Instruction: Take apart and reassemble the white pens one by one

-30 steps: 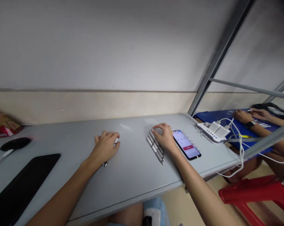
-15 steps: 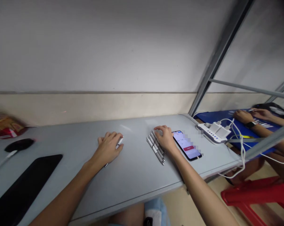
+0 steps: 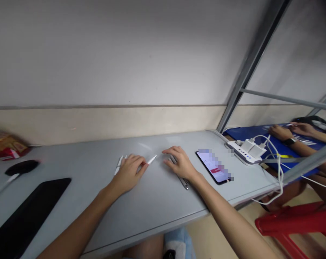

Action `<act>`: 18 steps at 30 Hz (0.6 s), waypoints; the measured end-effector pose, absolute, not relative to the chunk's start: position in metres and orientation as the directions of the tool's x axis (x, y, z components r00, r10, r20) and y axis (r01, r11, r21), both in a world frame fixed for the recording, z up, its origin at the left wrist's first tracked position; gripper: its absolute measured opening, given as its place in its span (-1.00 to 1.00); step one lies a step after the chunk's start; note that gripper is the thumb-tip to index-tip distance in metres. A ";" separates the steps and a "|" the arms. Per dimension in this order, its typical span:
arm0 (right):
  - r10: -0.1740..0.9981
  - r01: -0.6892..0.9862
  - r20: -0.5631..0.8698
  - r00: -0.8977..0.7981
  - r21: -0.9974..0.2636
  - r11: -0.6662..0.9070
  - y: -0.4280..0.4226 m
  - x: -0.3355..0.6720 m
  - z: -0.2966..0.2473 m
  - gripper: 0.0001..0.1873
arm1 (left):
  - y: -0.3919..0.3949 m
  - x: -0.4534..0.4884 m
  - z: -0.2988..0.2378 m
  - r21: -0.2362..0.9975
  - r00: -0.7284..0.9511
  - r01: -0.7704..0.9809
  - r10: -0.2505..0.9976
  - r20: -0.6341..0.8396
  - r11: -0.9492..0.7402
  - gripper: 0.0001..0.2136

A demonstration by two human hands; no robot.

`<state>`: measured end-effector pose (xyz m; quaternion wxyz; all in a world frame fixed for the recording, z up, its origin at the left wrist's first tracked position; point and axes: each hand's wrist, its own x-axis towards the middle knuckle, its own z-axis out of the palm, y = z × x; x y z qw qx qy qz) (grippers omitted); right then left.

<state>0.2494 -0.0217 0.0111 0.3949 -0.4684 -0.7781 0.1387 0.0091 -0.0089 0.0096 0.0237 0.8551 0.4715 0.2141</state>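
Pinched between the thumb and fingers of my left hand [image 3: 130,171] is a white pen [image 3: 152,159], its end pointing right toward my other hand. Beside that hand, on its far left, lie white pens [image 3: 119,166], partly hidden by my fingers. My right hand [image 3: 180,163] hovers with thumb and fingers apart and nothing seen between them. Below it several grey and white pens [image 3: 184,184] lie side by side on the grey desk [image 3: 152,208], mostly covered by the hand.
Right of the pens lies a lit phone [image 3: 213,167], then a power strip [image 3: 244,153] with plugged chargers and white cables. A black slab [image 3: 30,216], a black round object [image 3: 22,167] and a packet [image 3: 7,145] are at left. A co-worker's hands [image 3: 280,133] rest over a blue surface.
My left hand has turned, and its pen now points out to the right; white pens show beside it. My right hand has moved left, off the phone's side, over the pens.
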 end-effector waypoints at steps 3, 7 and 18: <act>0.789 0.512 0.507 -0.347 -0.603 0.612 -0.026 0.246 0.015 -0.51 | -0.018 0.021 0.014 0.439 0.512 0.678 0.807 0.295 -0.590 -0.74; 0.838 0.464 0.389 -0.382 -0.704 0.538 -0.026 0.244 0.014 -0.69 | -0.022 0.026 0.014 0.483 0.533 0.608 0.775 0.339 -0.630 -0.79; 0.938 0.235 0.139 -0.317 -0.947 0.220 -0.019 0.250 0.012 -0.48 | -0.011 0.018 0.011 0.219 0.547 0.699 0.706 0.449 -0.681 -0.73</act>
